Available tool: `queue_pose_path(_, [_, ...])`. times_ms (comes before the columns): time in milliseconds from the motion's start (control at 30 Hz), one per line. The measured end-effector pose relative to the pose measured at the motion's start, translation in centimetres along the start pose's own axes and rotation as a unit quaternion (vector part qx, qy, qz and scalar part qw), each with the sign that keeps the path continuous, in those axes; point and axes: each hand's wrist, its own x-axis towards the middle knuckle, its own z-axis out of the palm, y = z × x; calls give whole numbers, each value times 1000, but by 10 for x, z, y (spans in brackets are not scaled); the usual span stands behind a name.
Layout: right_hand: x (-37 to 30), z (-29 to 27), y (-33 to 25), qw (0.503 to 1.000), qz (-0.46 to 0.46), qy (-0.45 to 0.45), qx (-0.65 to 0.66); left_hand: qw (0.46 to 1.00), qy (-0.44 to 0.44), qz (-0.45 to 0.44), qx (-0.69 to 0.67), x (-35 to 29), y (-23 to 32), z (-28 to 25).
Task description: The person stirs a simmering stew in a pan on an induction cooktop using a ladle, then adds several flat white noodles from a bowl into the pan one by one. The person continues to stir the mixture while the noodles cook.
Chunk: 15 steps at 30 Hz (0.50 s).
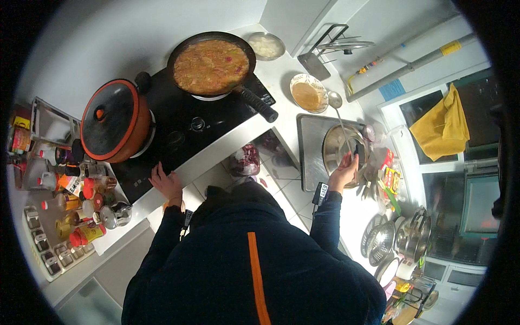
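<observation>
My right hand is closed around the dark handle end of a metal ladle, above a steel bowl. The ladle's round head points away, beside a patterned bowl of brownish liquid. My left hand rests at the front edge of the black cooktop, fingers spread and holding nothing. On the far burner sits a frying pan with a reddish-brown, saucy food spread across it. A lidded orange pot stands on the left burner.
Seasoning jars and bottles crowd the left counter. A bowl of pale pieces and a lid rack stand at the back. The steel bowl sits on a grey tray. Colanders, pots and packets line the right side.
</observation>
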Motion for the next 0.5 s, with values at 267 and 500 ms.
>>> queue_pose_path(267, [7,-22,50,986,151,-24,67,1000,5,0,-4,0,-1,0])
queue_pose_path(500, [10,-67,128,927,313,97,182,999,22,-17,-20,-1,2,-1])
